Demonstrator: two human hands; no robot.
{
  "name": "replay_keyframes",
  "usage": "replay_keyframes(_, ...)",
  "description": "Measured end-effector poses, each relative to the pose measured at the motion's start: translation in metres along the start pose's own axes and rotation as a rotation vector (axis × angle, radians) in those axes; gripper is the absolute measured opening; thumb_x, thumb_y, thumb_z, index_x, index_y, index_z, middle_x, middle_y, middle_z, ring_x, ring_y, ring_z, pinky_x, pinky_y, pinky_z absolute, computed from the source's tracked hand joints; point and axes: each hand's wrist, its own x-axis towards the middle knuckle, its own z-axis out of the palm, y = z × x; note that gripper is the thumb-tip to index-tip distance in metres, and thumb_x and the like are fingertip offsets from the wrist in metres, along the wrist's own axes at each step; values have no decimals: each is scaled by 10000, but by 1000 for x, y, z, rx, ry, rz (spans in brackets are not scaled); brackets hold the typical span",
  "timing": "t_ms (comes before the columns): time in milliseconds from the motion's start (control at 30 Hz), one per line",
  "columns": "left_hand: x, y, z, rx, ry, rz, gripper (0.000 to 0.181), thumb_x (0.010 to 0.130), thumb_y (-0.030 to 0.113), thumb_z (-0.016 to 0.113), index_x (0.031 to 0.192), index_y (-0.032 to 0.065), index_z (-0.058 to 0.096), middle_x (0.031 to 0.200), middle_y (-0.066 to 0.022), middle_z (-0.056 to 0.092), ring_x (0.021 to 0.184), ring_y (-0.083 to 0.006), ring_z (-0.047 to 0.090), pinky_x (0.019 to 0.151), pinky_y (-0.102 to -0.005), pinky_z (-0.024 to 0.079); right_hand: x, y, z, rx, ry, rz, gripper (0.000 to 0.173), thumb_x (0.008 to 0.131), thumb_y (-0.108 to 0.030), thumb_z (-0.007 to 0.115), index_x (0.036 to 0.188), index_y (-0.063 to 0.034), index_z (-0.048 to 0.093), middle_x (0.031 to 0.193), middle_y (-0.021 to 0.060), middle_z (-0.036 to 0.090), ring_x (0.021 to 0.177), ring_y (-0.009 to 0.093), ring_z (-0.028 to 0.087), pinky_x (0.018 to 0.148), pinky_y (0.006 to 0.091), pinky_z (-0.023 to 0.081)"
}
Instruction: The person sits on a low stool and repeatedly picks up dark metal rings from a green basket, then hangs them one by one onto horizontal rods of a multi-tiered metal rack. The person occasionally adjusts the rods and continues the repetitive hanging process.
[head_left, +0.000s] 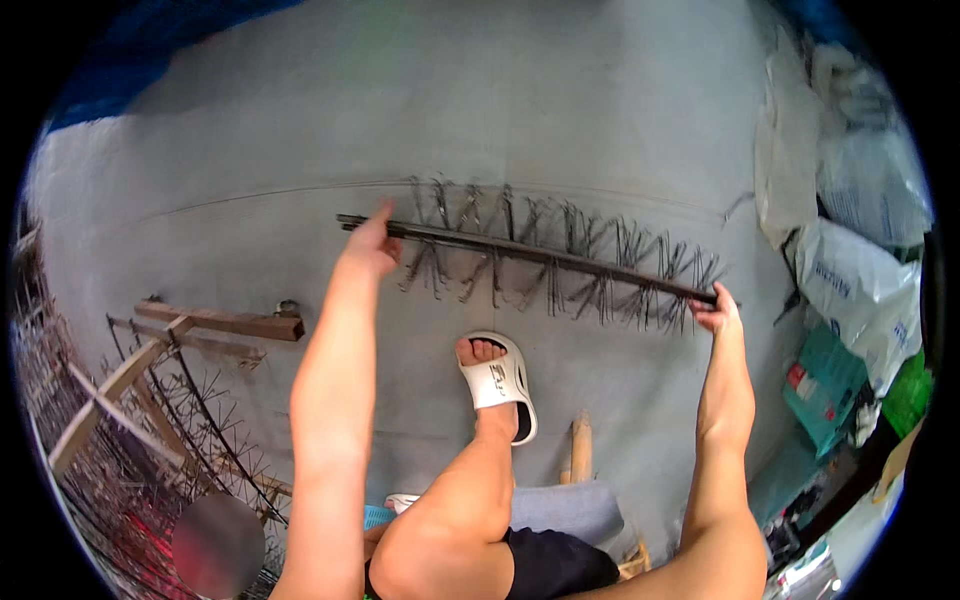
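Observation:
Before me a long dark bar assembly of narrow parallel strips spans both hands, slanting down toward the right. Rows of thin dark wire hooks stick out along both of its long sides, blurred in places. My left hand grips the bar near its left end, one finger pointing up. Around the right end close the fingers of my right hand. The bar appears raised over the grey floor, beyond my foot in a white slide sandal.
On the left stands a wooden frame with more wire-hooked bars. White plastic bags and a teal bag line the right side. A blue sheet hangs at upper left. Near my leg is a wooden post.

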Motion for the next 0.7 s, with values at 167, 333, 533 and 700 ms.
replay_keyframes(167,-151,-37,-71,468,143,670,443,858,277,629,1182,-2,511,1133,-176,549,1025,-210,547,890,-319,429,-163,58,-2,-576,460,-710,523,776,-433,648,1055,-9,522,862,79,559,595,147,496,488,273,391)
replay_keyframes(333,-400,-224,-212,-15,-470,723,291,924,166,528,1157,-9,519,1076,-116,610,1032,-182,569,922,-324,442,-392,259,-54,-739,-809,-910,247,916,-181,501,1050,26,527,551,26,508,456,81,452,432,220,373)
replay_keyframes(533,-563,-493,-424,-886,271,630,324,910,224,524,1133,-11,518,1034,-128,601,949,-198,590,847,-319,479,-607,506,-63,-1026,-1624,-565,406,955,-356,445,1095,9,556,870,66,580,791,136,533,729,292,444)
replay_keyframes(700,-580,-643,-582,-1637,552,758,656,858,405,558,1281,-55,358,1219,-145,472,1113,-220,467,971,-350,384,-642,678,-10,-1134,-1122,-354,834,770,-594,611,1305,-6,362,1199,131,427,1021,222,437,973,350,336)
